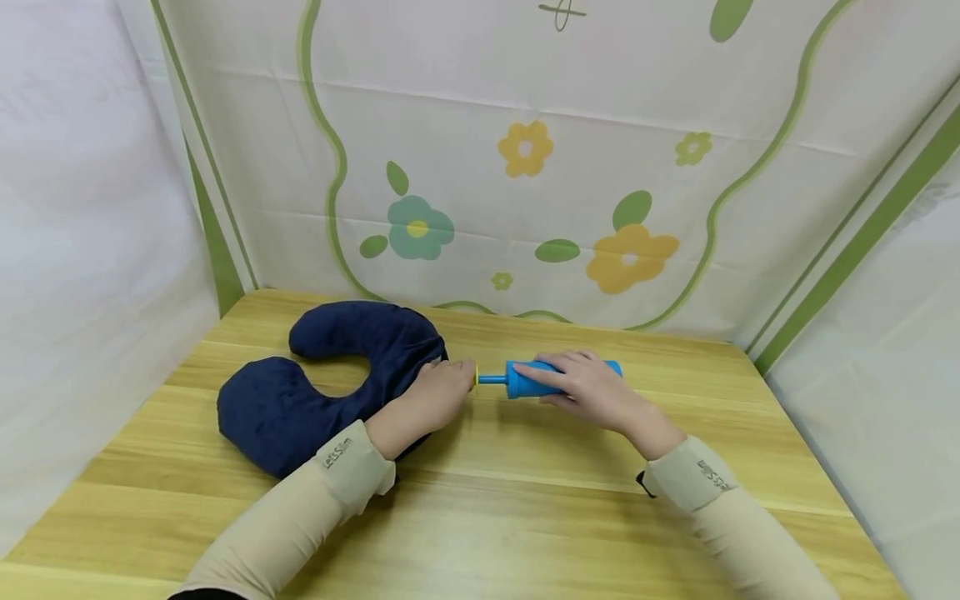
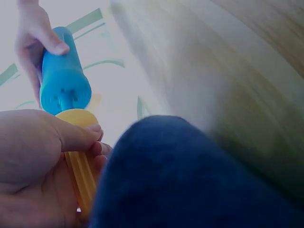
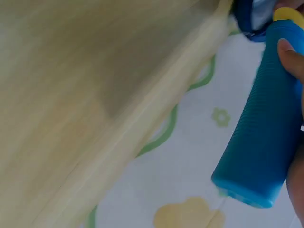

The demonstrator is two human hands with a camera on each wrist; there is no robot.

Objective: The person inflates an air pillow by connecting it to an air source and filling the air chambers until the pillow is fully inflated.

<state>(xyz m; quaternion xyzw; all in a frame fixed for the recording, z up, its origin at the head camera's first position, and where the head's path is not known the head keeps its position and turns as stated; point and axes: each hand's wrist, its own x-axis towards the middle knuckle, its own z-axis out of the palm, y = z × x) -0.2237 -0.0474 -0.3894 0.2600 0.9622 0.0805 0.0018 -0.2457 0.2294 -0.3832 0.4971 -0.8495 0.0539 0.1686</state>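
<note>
left hand point(image 2: 35, 161): thumb pressed over the yellow grip point(image 2: 83, 178) with the other fingers curled behind it, so it's a proper clamp. right hand point(image 1: 591, 388) has its fingers wrapped round the blue barrel point(image 3: 259, 118), thumb lying along it near the rod end.

between the two there's a short bit of thin blue rod point(image 1: 492, 379) showing, so the whole thing reads as a hand pump, held up roughly level over the middle of the worktop point(image 1: 525, 517).

handling-wise, my guess is light hard plastic, stiff, kinda smooth but the ribbing on the barrel and grip should help. i'd hold the barrel round its body and the grip just behind its yellow disc, and pull dead straight, cause that skinny rod is probably the bit that'd bend.

right beside the left hand is a navy neck pillow point(image 1: 262, 408), lying on the worktop, looks soft and squishy with a plush cover. can't tell if the pump's hooked up to it. behind it all hangs a white flowery cloth point(image 1: 450, 108).
</note>
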